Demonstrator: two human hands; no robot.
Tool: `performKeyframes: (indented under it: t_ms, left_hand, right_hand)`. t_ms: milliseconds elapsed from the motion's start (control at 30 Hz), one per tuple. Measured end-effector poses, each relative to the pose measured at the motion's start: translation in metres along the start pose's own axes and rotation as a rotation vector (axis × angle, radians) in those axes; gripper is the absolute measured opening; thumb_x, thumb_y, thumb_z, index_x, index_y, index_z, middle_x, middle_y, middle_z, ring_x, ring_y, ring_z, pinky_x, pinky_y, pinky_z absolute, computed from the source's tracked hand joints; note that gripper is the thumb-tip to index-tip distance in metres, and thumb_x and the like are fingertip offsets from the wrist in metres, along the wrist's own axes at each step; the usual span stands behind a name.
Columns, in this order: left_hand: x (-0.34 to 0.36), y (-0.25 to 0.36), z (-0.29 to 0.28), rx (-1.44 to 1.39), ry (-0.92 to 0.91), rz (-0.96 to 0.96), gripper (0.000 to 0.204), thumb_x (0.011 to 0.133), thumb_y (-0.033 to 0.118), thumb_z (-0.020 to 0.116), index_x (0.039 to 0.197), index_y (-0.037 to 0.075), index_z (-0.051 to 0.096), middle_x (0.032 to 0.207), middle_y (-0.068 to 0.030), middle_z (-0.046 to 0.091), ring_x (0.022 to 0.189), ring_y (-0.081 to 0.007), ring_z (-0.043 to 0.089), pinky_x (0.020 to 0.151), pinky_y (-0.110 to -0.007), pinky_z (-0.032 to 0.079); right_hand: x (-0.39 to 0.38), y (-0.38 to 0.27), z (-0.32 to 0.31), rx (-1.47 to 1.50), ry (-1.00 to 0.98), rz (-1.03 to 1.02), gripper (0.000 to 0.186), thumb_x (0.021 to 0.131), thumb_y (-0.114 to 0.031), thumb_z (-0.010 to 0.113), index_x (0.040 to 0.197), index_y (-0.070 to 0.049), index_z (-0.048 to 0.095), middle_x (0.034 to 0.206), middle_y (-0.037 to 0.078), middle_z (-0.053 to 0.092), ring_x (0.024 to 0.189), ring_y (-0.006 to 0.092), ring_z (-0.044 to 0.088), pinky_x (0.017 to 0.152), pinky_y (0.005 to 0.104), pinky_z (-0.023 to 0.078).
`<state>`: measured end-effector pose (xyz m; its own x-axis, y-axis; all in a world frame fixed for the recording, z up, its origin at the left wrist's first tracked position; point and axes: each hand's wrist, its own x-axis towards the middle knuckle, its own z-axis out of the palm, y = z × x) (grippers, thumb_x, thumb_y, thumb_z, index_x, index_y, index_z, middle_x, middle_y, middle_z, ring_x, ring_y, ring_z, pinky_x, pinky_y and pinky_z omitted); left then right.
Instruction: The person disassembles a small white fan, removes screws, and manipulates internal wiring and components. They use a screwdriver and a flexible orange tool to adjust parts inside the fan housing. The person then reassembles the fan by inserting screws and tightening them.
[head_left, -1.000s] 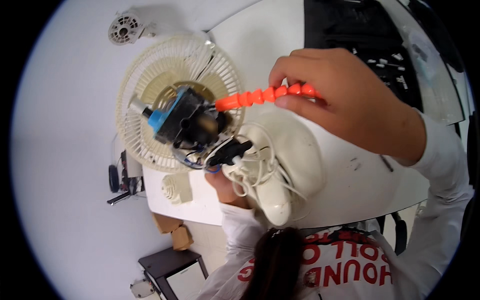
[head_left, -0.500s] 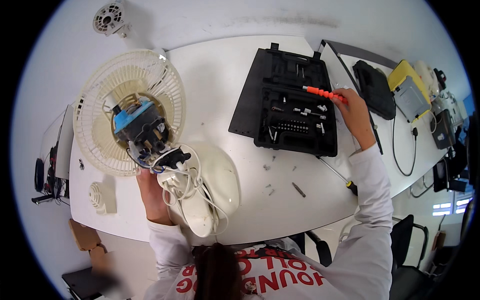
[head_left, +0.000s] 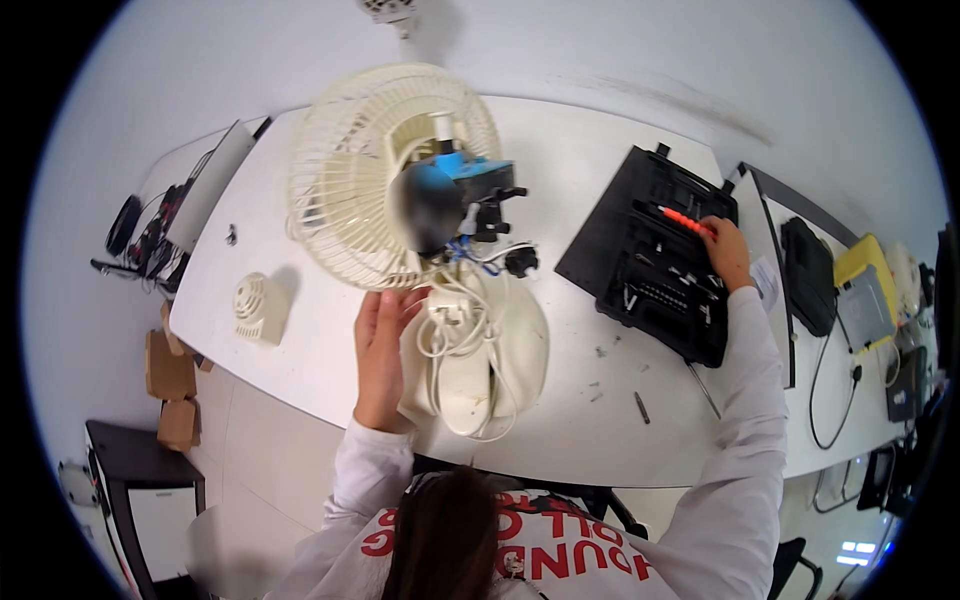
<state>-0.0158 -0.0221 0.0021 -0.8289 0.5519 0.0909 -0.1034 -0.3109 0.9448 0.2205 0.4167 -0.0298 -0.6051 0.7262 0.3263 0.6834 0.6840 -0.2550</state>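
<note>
A cream desk fan (head_left: 520,335) stands on the table, its motor (head_left: 430,210) bared at the back of the round grille (head_left: 340,190) and partly blurred. A coiled white cord (head_left: 465,330) wraps its neck. My left hand (head_left: 380,350) is beside the neck under the grille, fingers apart, fingertips at the fan; its hold is loose at most. Over at the right, my right hand (head_left: 728,250) pinches one end of an orange-red flexible bit extension (head_left: 685,220), held over the open black tool case (head_left: 660,325) with bits and sockets inside.
Loose screws (head_left: 600,350) and a dark bit (head_left: 641,407) lie in front of the case, near a screwdriver shaft (head_left: 705,390). A cream vented cover (head_left: 262,310) sits at the left. Beyond a low divider are a black case (head_left: 808,275) and a yellow box (head_left: 865,265).
The view has shifted. The fan's head has turned, with the motor now pointing more to the right. My left hand shows more beside the neck; the flexible extension is lower into the case.
</note>
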Motion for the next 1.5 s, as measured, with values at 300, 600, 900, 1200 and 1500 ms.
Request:
performKeyframes:
  t_ms: [300,600,900,1200,1500]
  left_hand:
    - [0.021,-0.018,-0.003,-0.211,-0.047,-0.111,0.035,0.099,0.034,0.043,0.110,0.002,0.055,0.099,-0.0082,0.063,0.098,-0.0163,0.058,0.093,-0.031,0.043]
    - [0.032,-0.042,-0.012,0.026,-0.026,0.142,0.042,0.101,0.035,0.035,0.113,-0.001,0.053,0.100,-0.0109,0.064,0.091,-0.0170,0.061,0.084,-0.030,0.048]
    - [0.046,-0.052,-0.031,-0.112,-0.157,0.068,0.045,0.100,0.040,0.037,0.111,0.001,0.054,0.095,-0.0120,0.064,0.086,-0.0180,0.062,0.082,-0.031,0.049]
    - [0.044,-0.047,-0.028,-0.152,-0.154,0.081,0.049,0.098,0.045,0.039,0.107,0.000,0.052,0.096,-0.0115,0.063,0.087,-0.0185,0.062,0.079,-0.032,0.051]
    - [0.044,-0.040,-0.019,-0.158,-0.192,0.109,0.049,0.098,0.044,0.039,0.117,0.000,0.049,0.100,-0.0090,0.061,0.091,-0.0175,0.060,0.081,-0.032,0.050]
  right_hand:
    - [-0.026,-0.136,-0.066,0.287,0.185,-0.460,0.022,0.077,-0.005,0.068,0.099,-0.006,0.065,0.101,0.008,0.060,0.094,0.0270,0.058,0.081,0.0343,0.048]
    - [-0.048,-0.267,-0.069,0.666,0.233,-0.681,0.015,0.077,-0.006,0.069,0.092,-0.007,0.067,0.090,0.004,0.062,0.076,0.0191,0.062,0.064,0.0271,0.049]
    - [-0.043,-0.299,-0.038,0.937,0.346,-0.552,0.015,0.075,-0.005,0.071,0.088,-0.005,0.067,0.088,0.002,0.062,0.074,0.0162,0.062,0.063,0.0262,0.048]
    - [-0.047,-0.305,-0.020,1.031,0.402,-0.448,0.015,0.071,-0.006,0.074,0.085,-0.009,0.069,0.082,0.000,0.061,0.071,0.0177,0.061,0.061,0.0267,0.048]
    - [-0.049,-0.313,-0.009,0.993,0.554,-0.402,0.017,0.065,-0.007,0.076,0.080,-0.012,0.071,0.077,-0.001,0.060,0.068,0.0187,0.059,0.061,0.0298,0.046]
